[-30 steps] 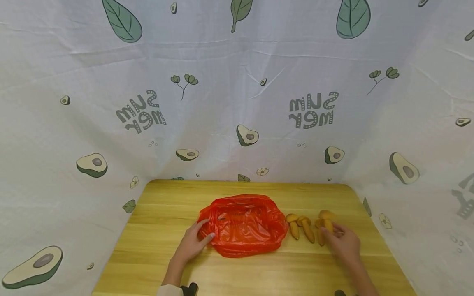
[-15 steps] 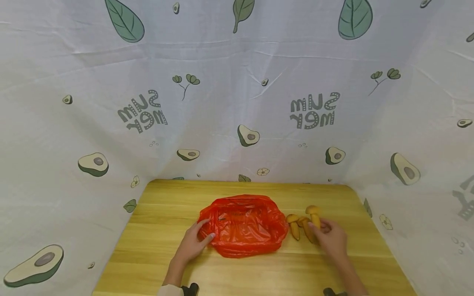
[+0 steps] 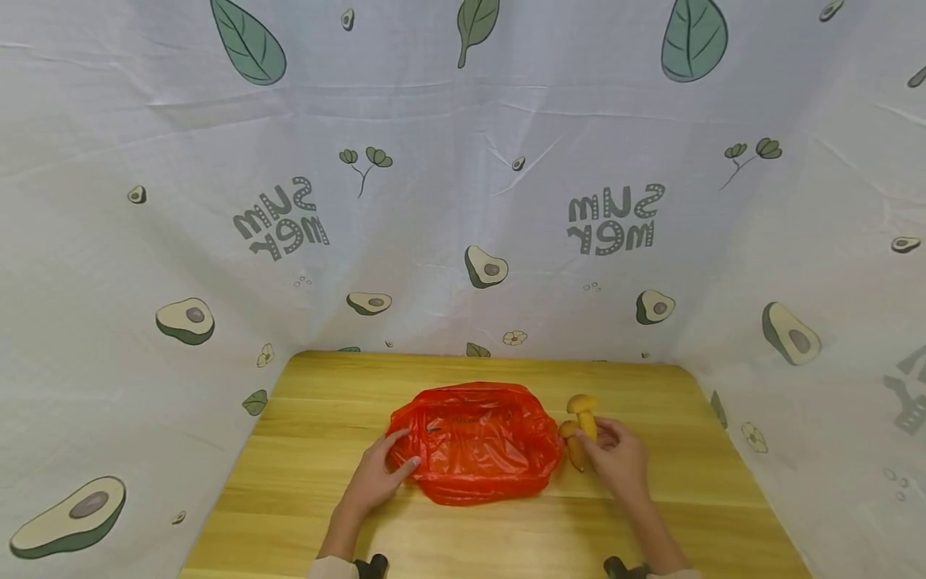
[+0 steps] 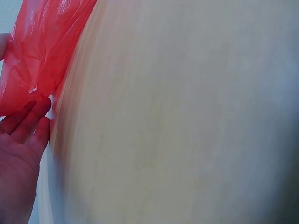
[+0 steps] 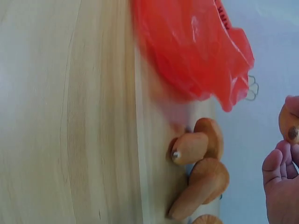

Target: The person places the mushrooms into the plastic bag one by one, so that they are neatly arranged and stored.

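Note:
A red plastic bag [image 3: 481,450] lies spread on the table, its mouth facing up. At its left edge, my left hand [image 3: 372,482] rests with thumb and fingers apart against the plastic; the left wrist view shows the fingertips [image 4: 42,105] touching the bag [image 4: 42,51]. My right hand [image 3: 620,460] pinches a yellow-brown mushroom [image 3: 584,418] raised just right of the bag, cap up. Another mushroom [image 3: 574,450] lies close to the bag's right edge. The right wrist view shows loose mushrooms [image 5: 205,184] below the bag [image 5: 187,51] and the held mushroom [image 5: 287,123] at the right edge.
The light wooden table [image 3: 289,474] extends around the bag on all sides. A pale cloth [image 3: 434,209] printed with avocados and leaves hangs behind the table and at both sides.
My right hand has carried the pinched mushroom leftward, away from the right end of the row and nearer the bag. My left hand and the bag have stayed in place.

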`<state>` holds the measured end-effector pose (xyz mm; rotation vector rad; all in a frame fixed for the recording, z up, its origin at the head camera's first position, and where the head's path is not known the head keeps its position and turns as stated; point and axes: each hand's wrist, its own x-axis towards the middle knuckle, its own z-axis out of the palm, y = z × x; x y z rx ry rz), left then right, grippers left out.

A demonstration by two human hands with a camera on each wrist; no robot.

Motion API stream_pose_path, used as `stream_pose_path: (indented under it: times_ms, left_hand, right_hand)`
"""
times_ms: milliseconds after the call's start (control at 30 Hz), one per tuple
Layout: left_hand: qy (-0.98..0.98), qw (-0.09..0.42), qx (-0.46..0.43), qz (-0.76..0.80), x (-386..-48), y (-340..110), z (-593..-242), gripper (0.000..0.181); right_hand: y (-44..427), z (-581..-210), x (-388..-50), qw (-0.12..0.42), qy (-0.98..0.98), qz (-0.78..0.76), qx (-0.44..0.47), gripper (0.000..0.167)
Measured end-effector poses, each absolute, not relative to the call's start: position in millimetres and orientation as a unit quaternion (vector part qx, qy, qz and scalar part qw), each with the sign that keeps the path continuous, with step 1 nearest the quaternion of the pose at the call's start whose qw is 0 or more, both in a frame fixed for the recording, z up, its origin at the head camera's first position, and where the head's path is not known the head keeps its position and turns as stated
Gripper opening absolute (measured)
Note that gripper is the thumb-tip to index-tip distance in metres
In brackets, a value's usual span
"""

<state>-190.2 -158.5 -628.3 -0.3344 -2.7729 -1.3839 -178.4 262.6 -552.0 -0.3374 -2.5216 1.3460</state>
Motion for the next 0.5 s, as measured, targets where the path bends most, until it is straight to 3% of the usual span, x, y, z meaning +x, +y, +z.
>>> stream_pose_path:
  times_ms: [500]
  left_hand:
    - [-0.892, 0.009, -0.106, -0.439, -191, -158, -628, 0.063]
  right_hand:
    - [231, -542, -182, 0.111, -0.866, 0.476, -0.109, 0.053]
